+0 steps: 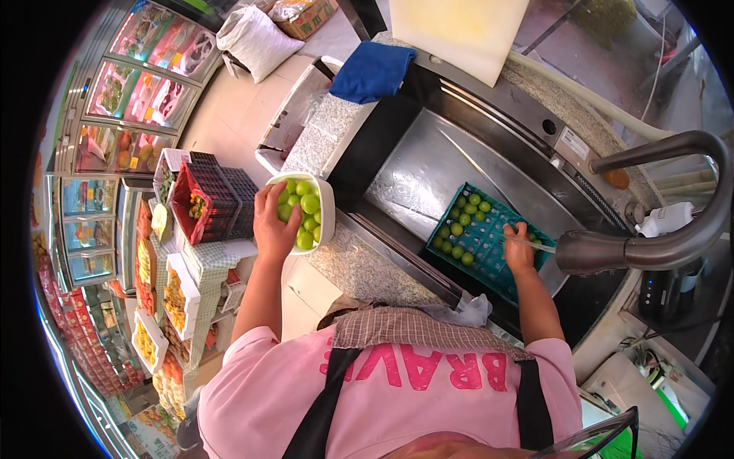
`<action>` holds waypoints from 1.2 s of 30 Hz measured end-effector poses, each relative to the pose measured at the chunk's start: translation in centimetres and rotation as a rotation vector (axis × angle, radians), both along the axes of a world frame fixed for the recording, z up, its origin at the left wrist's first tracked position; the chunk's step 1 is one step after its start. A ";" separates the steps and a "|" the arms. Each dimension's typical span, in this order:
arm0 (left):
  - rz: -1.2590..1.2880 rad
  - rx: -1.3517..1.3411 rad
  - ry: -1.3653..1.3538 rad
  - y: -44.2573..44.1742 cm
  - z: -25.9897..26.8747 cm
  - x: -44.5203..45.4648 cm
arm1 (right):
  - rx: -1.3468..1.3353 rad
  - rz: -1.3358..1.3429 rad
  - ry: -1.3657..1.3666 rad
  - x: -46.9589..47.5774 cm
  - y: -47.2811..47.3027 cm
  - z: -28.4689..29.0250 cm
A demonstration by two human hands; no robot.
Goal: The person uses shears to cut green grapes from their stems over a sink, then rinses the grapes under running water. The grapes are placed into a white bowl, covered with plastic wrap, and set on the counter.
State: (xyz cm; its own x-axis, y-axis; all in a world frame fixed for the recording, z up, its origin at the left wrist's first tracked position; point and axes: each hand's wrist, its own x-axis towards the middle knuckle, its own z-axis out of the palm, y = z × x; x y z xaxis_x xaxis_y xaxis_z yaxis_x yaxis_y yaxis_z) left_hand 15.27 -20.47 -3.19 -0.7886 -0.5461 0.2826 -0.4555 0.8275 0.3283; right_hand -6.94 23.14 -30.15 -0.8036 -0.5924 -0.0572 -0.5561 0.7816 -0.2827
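Observation:
My left hand (275, 221) lies over the left side of a white plastic tub (328, 206) heaped with round green fruits (310, 203). Its thumb and fingers are spread around fruit at the top; whether it grips any is unclear. To the right, a teal perforated plastic crate (487, 244) sits tilted in a stainless steel sink (418, 160). Loose green fruits (457, 229) lie along its left side and more at its right end. My right hand (519, 248) reaches into the crate with curled fingers, under a thin water stream from the faucet (590, 252). What its fingers hold is hidden.
A blue cloth (373, 72) lies on the speckled stone counter (321, 137). A white cutting board (459, 34) stands beyond the sink. Dark plastic crates (223, 201) and fruit displays (178, 298) are at left. Clear plastic (464, 310) lies at the sink's near edge.

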 end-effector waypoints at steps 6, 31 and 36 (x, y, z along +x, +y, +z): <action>0.007 -0.102 -0.159 -0.2 -5.0 1.6 | -0.942 -0.627 -1.062 1.3 -3.0 6.0; -0.682 1.038 -0.118 20.0 -5.9 -11.5 | -1.389 -0.503 -1.049 5.2 -8.0 19.3; -0.270 1.978 -0.020 19.1 -6.4 -11.7 | -1.307 -0.443 -0.879 5.3 -8.4 19.7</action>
State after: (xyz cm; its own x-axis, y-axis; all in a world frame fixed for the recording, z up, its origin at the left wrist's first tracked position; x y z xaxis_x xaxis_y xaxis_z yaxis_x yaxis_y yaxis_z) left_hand 3.55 -1.39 -9.60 -0.8838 0.0786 -0.4611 -0.4181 -0.5747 0.7035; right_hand -1.64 14.78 -10.44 -0.9072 -0.3480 -0.2365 0.3135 -0.1842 -0.9315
